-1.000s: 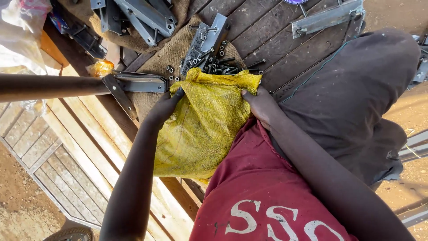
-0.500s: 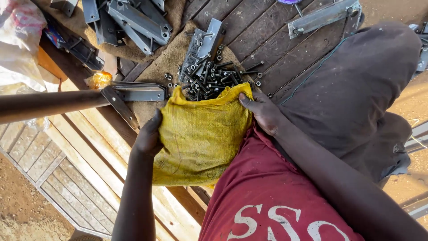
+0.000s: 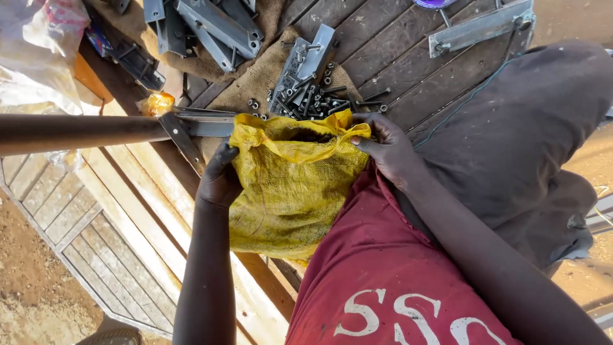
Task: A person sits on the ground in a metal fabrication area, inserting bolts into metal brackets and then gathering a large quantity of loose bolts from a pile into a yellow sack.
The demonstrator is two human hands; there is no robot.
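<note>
**Both hands hold a yellow sack open at the edge of a plank platform**

The left hand (image 3: 220, 179) is closed on the left side of the yellow woven sack (image 3: 294, 191), fingers curled into the cloth just below its rim. The right hand (image 3: 389, 150) pinches the rim at the sack's right corner, fingers closed on the fabric. Between the two hands the mouth of the sack gapes a little, showing a dark opening. The sack hangs down across the person's lap, against the red shirt (image 3: 383, 281), at the near edge of the dark wooden platform (image 3: 408, 64).

Just beyond the sack's mouth lies a pile of bolts and nuts (image 3: 319, 99) on a piece of burlap (image 3: 255, 76), touching a grey metal bracket (image 3: 306, 61). There is very little room between the pile and the rim.

A rusty pipe (image 3: 76, 131) comes in from the left edge and ends at a flat metal bar (image 3: 204, 124) right beside the left hand. More grey angle pieces (image 3: 217, 25) crowd the platform's far left corner. The far right holds another metal bar (image 3: 479, 25), with bare planks between it and the bolts.
</note>
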